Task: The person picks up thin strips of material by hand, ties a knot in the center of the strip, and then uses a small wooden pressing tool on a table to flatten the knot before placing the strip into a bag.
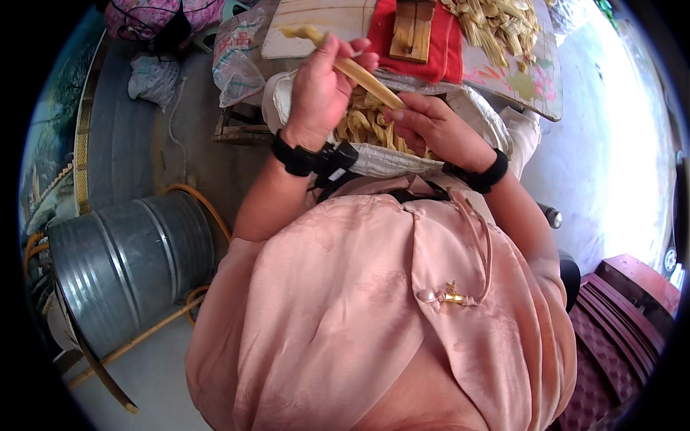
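Observation:
A long, pale yellow, dried husk-like strip (368,80) slants between my two hands above an open white woven sack (496,128). My left hand (320,90) is closed around its upper part, with the tip sticking out past the thumb. The strip's lower end is pinched between the thumb and fingers of my right hand (442,129). Beneath my hands, the sack holds many curled yellow strips (363,123) of similar look. Its front rim lies against my body, and my right hand covers part of the contents.
Beyond the sack, a board (316,18) carries a red cloth (381,47) with a wooden block (411,36) on it, and a heap of dried strips (496,29). A clear plastic bag (241,57) hangs left. A metal drum (133,244) lies lower left; maroon furniture (611,323) stands lower right.

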Tool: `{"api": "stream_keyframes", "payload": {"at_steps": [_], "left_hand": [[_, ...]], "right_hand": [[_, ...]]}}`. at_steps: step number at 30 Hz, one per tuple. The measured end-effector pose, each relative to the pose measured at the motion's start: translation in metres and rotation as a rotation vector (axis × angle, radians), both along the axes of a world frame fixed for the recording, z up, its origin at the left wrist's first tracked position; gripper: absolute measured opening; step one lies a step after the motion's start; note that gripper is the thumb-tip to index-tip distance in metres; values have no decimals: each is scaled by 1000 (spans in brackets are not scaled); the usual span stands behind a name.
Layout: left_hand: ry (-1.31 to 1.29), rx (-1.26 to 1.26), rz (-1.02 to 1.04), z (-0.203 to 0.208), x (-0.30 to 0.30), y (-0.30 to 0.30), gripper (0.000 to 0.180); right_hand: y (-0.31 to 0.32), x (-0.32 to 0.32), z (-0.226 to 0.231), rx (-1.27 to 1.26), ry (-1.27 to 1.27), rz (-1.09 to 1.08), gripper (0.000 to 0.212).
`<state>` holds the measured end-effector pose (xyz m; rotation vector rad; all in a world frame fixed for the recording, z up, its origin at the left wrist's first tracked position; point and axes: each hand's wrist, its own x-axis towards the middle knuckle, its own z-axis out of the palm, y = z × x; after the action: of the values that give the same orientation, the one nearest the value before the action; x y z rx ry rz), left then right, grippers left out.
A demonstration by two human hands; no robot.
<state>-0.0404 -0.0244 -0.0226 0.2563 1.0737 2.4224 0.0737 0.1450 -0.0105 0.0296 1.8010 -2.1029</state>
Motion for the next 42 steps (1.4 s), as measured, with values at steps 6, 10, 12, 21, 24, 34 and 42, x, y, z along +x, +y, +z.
{"api": "stream_keyframes", "payload": {"at_steps": [6, 10, 12, 21, 24, 34, 42], "left_hand": [[-21, -32, 51, 15, 0, 0, 30], [-41, -57, -98, 14, 20, 2, 26], [12, -102, -114, 7, 22, -3, 20], [389, -695, -227, -17, 43, 13, 13], [677, -770, -299, 1, 58, 13, 17], [752, -769, 270, 11, 62, 18, 20], [1285, -768, 442, 7, 52, 16, 25]], "right_hand": [[8, 17, -4, 104, 54, 36, 19], [13, 14, -15, 175, 131, 56, 20], [19, 14, -4, 150, 49, -48, 19], [-2, -5, 1, 122, 639, -472, 7], [-3, -19, -7, 610, 1117, -429, 10], [-4, -9, -11, -249, 200, -545, 12], [-16, 4, -4, 104, 426, -526, 19]]}}
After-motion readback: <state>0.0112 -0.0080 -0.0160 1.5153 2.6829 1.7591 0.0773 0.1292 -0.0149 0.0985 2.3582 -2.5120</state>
